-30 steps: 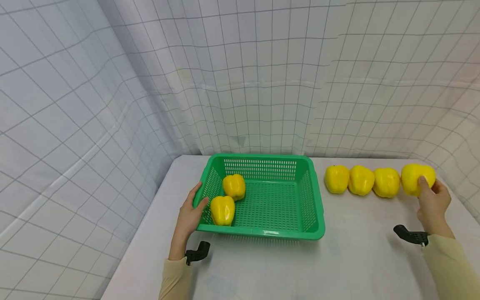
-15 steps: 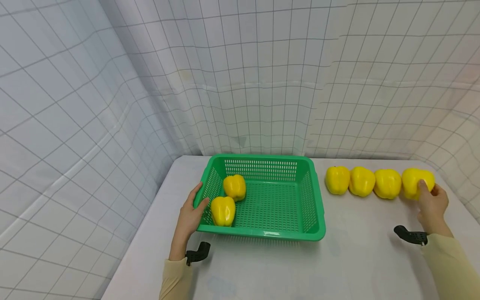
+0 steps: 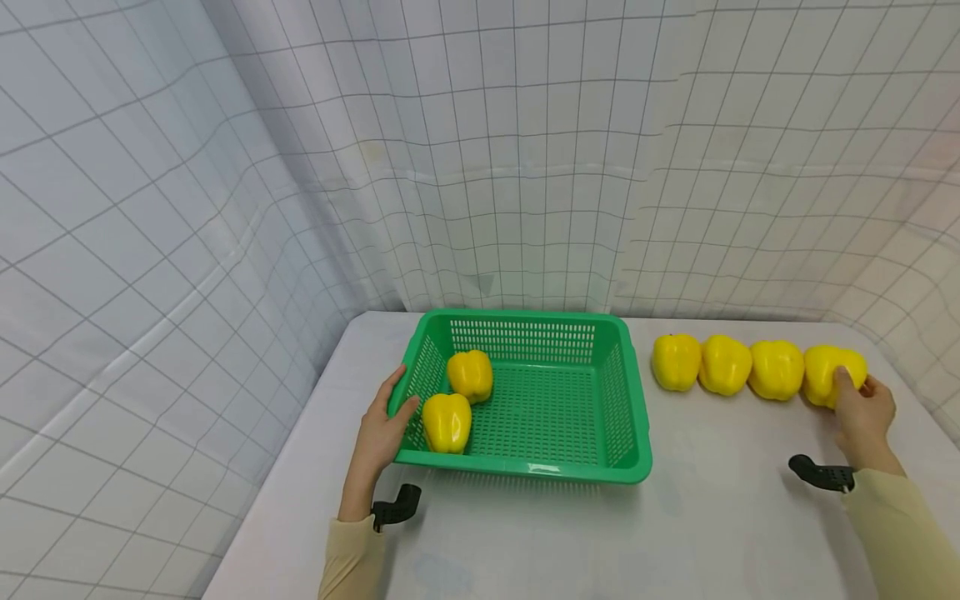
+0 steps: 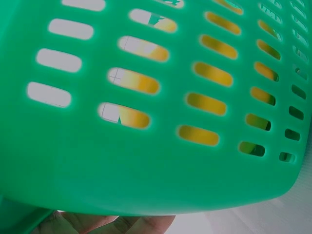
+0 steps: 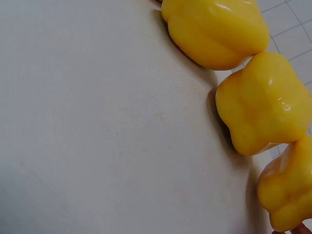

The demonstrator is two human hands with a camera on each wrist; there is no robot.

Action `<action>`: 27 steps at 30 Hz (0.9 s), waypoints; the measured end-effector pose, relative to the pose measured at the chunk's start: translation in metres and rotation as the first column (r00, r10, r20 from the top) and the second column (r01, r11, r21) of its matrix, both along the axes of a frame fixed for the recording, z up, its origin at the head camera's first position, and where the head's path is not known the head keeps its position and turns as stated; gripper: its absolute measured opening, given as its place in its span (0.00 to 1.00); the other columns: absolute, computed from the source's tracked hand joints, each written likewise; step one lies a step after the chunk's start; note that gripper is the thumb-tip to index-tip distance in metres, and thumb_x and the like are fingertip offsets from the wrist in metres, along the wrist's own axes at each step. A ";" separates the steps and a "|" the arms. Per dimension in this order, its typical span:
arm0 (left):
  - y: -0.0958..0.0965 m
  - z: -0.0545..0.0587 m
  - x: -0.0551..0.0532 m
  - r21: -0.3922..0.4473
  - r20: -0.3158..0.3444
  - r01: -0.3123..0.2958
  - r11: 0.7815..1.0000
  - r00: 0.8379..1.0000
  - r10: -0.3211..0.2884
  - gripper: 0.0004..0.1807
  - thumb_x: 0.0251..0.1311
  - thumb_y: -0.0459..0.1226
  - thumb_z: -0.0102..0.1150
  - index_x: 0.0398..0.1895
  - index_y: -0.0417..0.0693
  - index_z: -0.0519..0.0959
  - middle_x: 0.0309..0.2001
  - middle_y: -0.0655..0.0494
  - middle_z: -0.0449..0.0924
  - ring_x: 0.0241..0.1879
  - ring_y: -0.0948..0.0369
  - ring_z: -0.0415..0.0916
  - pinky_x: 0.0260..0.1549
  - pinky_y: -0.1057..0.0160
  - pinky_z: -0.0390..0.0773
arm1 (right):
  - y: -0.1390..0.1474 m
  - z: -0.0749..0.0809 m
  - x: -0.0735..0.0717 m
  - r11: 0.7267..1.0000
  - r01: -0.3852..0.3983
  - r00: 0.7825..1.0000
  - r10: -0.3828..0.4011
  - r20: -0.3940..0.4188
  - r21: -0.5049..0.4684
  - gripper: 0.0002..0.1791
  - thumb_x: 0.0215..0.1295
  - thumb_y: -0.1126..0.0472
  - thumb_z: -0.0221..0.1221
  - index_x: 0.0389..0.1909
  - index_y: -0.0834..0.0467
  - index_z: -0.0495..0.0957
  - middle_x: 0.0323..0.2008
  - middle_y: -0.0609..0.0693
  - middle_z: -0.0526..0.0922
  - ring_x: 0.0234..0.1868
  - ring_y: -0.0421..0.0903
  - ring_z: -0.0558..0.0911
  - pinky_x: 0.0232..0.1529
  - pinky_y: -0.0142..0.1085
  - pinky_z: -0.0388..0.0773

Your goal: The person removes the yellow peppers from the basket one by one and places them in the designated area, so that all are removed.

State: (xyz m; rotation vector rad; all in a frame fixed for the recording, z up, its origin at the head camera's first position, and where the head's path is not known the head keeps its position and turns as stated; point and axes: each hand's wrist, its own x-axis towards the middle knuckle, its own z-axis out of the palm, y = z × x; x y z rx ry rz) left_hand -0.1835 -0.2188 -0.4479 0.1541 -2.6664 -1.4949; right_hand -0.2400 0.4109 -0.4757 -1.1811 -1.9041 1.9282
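Observation:
My left hand (image 3: 380, 427) grips the left wall of a green plastic basket (image 3: 525, 470), thumb over the rim and fingers outside. In the left wrist view, fingertips (image 4: 151, 225) show beneath the basket's slotted wall (image 4: 146, 170). Two yellow bell peppers, one behind (image 3: 470, 375) and one in front (image 3: 447, 423), lie in the basket's left part. At the table's far right, my right hand (image 3: 865, 421) holds a yellow bell pepper (image 3: 823, 371) between thumb and fingers, at the right end of a row. Its neighbour (image 3: 777, 370) sits right beside it.
Two more yellow bell peppers, a left one (image 3: 677, 362) and a middle one (image 3: 725, 365), continue the row right of the basket. White table surface (image 3: 720, 500) spreads in front of it. Grid-patterned white curtains (image 3: 525, 167) rise behind and at the sides.
My right hand has lowered the bell pepper slightly to the table, in line with the row. My left hand and the basket have stayed put.

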 end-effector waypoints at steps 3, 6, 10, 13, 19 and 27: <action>0.000 -0.001 0.000 0.000 -0.004 0.001 1.000 1.000 -0.001 0.31 0.70 0.45 0.49 0.74 0.59 0.55 0.66 0.39 0.62 0.47 0.46 0.71 0.37 0.51 0.71 | 0.000 -0.001 0.000 0.999 -0.010 1.000 0.010 0.006 0.030 0.41 0.68 0.41 0.47 0.75 0.50 0.42 0.71 0.46 0.46 0.66 0.38 0.53 0.63 0.31 0.51; 0.000 -0.002 -0.001 0.002 -0.004 0.002 1.000 1.000 -0.002 0.31 0.70 0.46 0.49 0.74 0.59 0.55 0.66 0.39 0.62 0.47 0.46 0.71 0.38 0.51 0.71 | 0.000 -0.002 0.000 0.998 -0.021 1.000 0.020 0.019 0.057 0.41 0.69 0.41 0.46 0.75 0.51 0.42 0.71 0.49 0.46 0.66 0.39 0.53 0.63 0.31 0.52; 0.000 -0.002 -0.001 0.001 -0.003 0.004 1.000 1.000 -0.004 0.31 0.70 0.46 0.49 0.74 0.59 0.55 0.67 0.40 0.61 0.49 0.45 0.70 0.40 0.49 0.70 | 0.001 -0.003 -0.001 0.995 -0.041 0.998 0.037 0.043 0.088 0.41 0.69 0.40 0.44 0.75 0.53 0.41 0.72 0.52 0.44 0.68 0.42 0.51 0.64 0.33 0.51; -0.001 -0.002 -0.001 0.000 -0.004 0.005 1.000 1.000 -0.005 0.31 0.70 0.46 0.49 0.74 0.59 0.55 0.67 0.40 0.60 0.49 0.45 0.70 0.40 0.48 0.70 | 0.002 -0.004 -0.001 0.993 -0.058 0.997 0.051 0.061 0.107 0.42 0.69 0.39 0.43 0.75 0.54 0.41 0.73 0.54 0.43 0.68 0.44 0.51 0.64 0.34 0.51; -0.001 0.000 -0.002 0.008 0.005 -0.004 1.000 1.000 0.004 0.31 0.69 0.47 0.49 0.74 0.61 0.55 0.66 0.41 0.62 0.47 0.46 0.71 0.38 0.51 0.71 | 0.003 -0.004 0.000 0.985 -0.108 0.992 0.098 0.080 0.134 0.42 0.69 0.38 0.39 0.75 0.56 0.39 0.73 0.57 0.40 0.70 0.50 0.49 0.66 0.39 0.50; -0.001 0.000 -0.001 0.003 0.006 0.006 1.000 1.000 -0.006 0.31 0.70 0.47 0.49 0.74 0.59 0.54 0.67 0.40 0.61 0.48 0.46 0.70 0.39 0.50 0.71 | 0.005 -0.006 0.004 0.976 -0.147 0.986 0.133 0.096 0.158 0.42 0.69 0.38 0.37 0.75 0.58 0.38 0.74 0.58 0.40 0.71 0.53 0.47 0.66 0.42 0.49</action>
